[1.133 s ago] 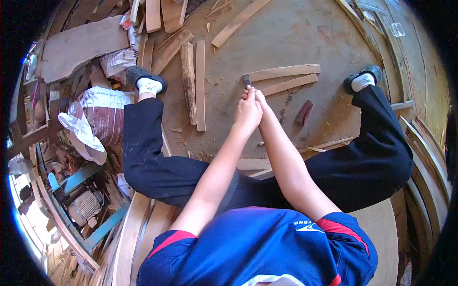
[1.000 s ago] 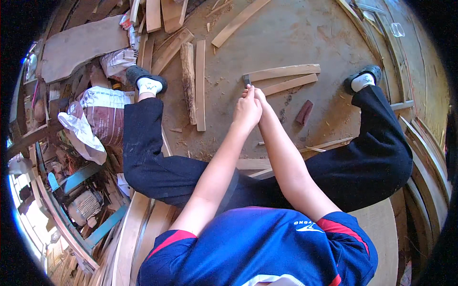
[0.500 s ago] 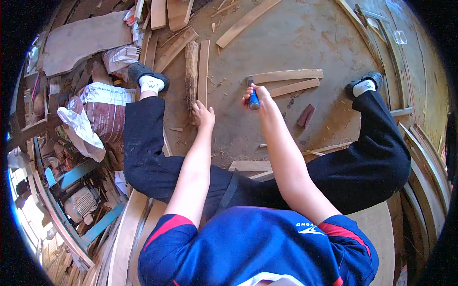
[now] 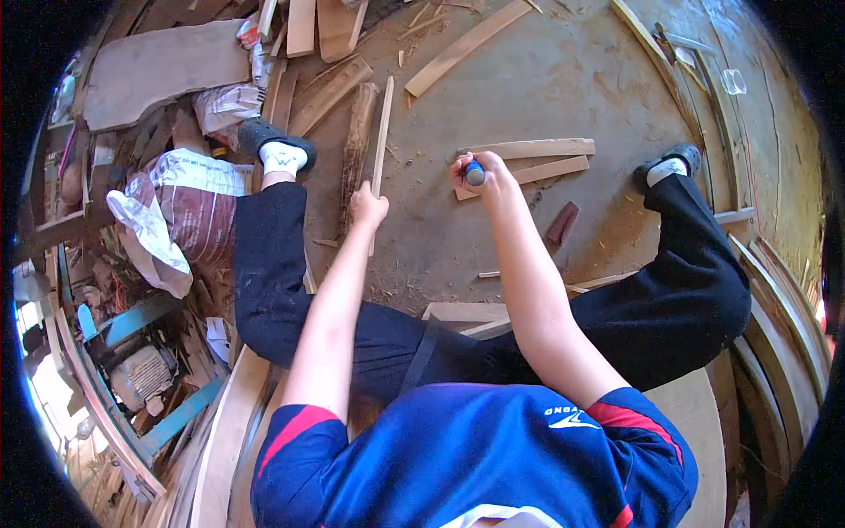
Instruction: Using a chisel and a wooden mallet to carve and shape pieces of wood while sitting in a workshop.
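Observation:
My left hand (image 4: 369, 209) is closed around a long narrow wooden strip (image 4: 383, 132), which stands on its edge between my feet and points away from me. Just left of it lies a rough, bark-edged piece of wood (image 4: 356, 145). My right hand (image 4: 491, 172) grips a blue-handled tool (image 4: 475, 177); the handle's end faces up, and the tool's far end is hidden beneath my hand. Beyond and right of that hand, two short wooden pieces lie on the floor, an upper one (image 4: 550, 147) and a lower one (image 4: 541, 175), forming a narrow wedge.
A dark reddish block (image 4: 563, 223) lies by my right forearm. Another board (image 4: 471, 46) rests on the floor farther off. At left are a maroon and white sack (image 4: 198, 207), a wide slab (image 4: 167, 70) and a motor (image 4: 143, 377). Curved boards (image 4: 775, 326) stack at right.
My left hand has closed on the wooden strip and tilted it up onto its edge. The blue-handled tool has turned, so its dark metal part no longer shows.

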`<state>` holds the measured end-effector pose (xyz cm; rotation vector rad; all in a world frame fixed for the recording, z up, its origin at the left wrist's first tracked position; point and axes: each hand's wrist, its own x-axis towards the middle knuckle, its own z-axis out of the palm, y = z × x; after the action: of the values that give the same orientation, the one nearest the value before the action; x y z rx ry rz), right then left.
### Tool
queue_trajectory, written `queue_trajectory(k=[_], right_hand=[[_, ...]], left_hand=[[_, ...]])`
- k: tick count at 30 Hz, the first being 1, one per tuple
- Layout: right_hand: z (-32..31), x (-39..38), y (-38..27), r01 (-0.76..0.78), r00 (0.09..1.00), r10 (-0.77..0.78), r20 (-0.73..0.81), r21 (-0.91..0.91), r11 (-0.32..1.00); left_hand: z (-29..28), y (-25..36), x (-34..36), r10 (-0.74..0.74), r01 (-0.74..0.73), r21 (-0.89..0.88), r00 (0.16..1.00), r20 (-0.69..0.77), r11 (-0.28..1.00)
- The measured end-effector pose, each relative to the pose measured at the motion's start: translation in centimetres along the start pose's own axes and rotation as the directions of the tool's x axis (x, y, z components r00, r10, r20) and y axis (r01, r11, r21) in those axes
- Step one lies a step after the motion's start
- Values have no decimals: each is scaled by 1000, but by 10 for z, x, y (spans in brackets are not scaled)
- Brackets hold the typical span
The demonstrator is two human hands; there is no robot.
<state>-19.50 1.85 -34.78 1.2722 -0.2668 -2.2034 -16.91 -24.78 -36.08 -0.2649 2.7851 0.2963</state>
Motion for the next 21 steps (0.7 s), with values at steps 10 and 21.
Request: queue_trajectory(k=[10, 21], right_hand=[[1, 4, 5, 49, 999, -49, -2, 8, 999], [-4, 16, 16, 249, 957, -251, 148, 32, 968]], left_hand=[[-110, 3, -110, 515, -413, -633, 857, -26, 655], [-100, 24, -151, 605, -489, -513, 792, 76, 705]])
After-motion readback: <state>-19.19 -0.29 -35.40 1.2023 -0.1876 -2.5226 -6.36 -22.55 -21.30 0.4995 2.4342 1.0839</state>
